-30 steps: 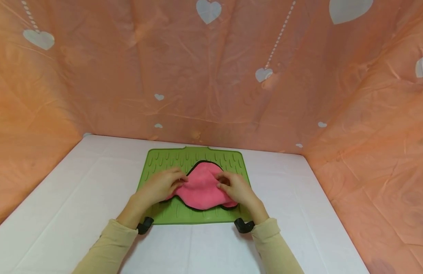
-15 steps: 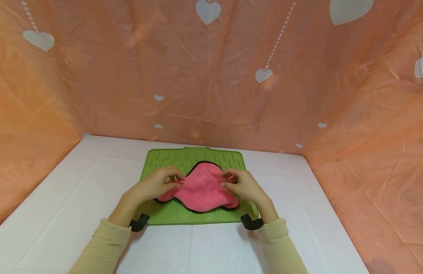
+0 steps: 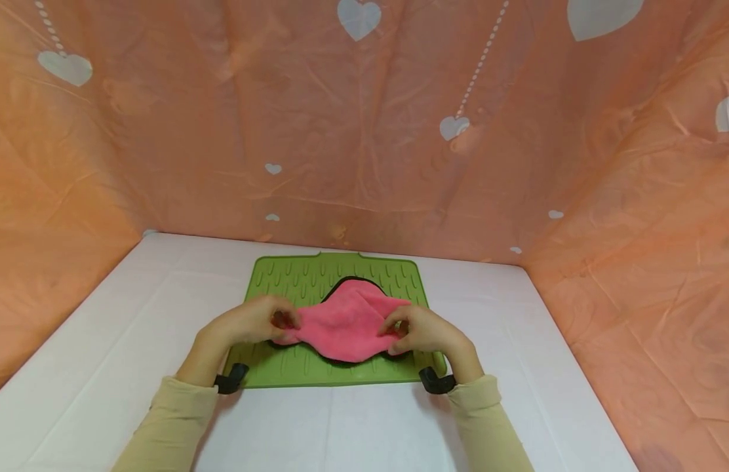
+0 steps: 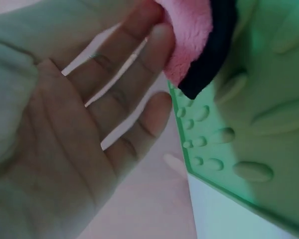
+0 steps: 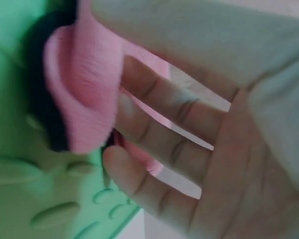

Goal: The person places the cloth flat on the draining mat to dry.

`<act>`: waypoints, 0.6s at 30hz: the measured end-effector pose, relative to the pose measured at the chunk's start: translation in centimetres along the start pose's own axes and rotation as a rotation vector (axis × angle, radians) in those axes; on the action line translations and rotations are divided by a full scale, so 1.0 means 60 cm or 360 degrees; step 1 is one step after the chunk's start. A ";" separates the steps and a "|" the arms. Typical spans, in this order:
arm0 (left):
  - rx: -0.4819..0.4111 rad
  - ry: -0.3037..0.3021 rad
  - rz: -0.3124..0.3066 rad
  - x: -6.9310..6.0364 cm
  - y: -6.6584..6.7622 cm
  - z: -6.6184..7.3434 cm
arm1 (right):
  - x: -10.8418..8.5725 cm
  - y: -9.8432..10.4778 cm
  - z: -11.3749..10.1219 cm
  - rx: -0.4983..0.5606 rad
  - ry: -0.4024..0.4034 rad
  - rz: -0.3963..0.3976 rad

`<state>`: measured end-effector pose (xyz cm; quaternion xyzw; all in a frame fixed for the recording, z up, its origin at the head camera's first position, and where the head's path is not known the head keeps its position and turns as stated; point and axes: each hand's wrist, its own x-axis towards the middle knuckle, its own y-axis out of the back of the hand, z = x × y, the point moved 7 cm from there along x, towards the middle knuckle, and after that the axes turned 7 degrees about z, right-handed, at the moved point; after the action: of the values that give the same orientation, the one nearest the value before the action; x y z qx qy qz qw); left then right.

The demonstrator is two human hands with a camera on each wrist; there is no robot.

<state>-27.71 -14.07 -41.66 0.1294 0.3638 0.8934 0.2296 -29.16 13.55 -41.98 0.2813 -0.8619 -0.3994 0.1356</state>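
An orange curtain printed with pale hearts encloses the rear and sides of the white table. A green mat with raised oblong ridges lies flat on the table. The pink cloth, edged in black, is on the mat, creased, with its right end folded over. The left hand grasps the left end of the cloth between thumb and fingers. The right hand pinches the folded right end. One black fitting projects inward at each wrist.
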 end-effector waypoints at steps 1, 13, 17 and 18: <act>0.0012 0.0003 0.0004 0.000 0.000 -0.002 | 0.001 -0.002 0.002 -0.0020 0.0000 -0.0005; 0.0091 0.0097 -0.0023 0.000 -0.011 -0.017 | 0.010 -0.016 0.026 -0.0034 -0.0021 0.0027; 0.0105 0.0154 -0.0046 -0.001 -0.015 -0.021 | 0.010 -0.011 0.028 -0.0033 -0.0016 0.0060; 0.0107 0.0173 -0.0052 -0.001 -0.015 -0.022 | 0.010 -0.009 0.028 -0.0036 -0.0019 0.0075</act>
<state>-27.90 -14.31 -43.25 0.0825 0.4077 0.8825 0.2197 -30.23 13.95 -43.47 0.2569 -0.8646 -0.4074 0.1431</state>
